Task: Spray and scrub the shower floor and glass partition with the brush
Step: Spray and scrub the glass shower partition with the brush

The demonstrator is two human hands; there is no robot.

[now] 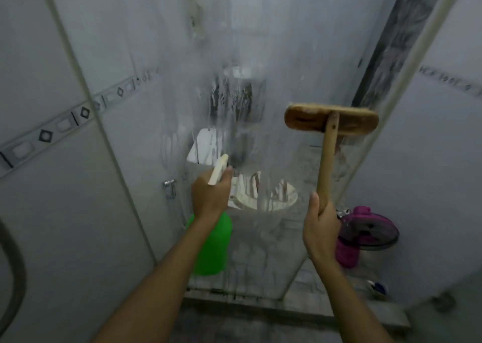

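The glass partition (pixel 260 42) stands straight ahead, streaked with running foam and drips. My left hand (pixel 210 194) grips the neck of a green spray bottle (pixel 214 246), its cream trigger head (pixel 218 169) aimed at the glass. My right hand (pixel 322 227) holds the wooden handle of a scrubbing brush, whose wide wooden head (pixel 331 122) rests flat against the glass at the right, about chest height. The shower floor (pixel 247 324) shows dark and wet at the bottom of the view.
White tiled walls (pixel 52 212) close in on both sides. Behind the glass a toilet (pixel 266 199) and a wall tap (pixel 169 186) show through. A magenta cloth and a round dark lid (pixel 370 233) lie at the right. A low stone kerb (pixel 300 308) runs under the glass.
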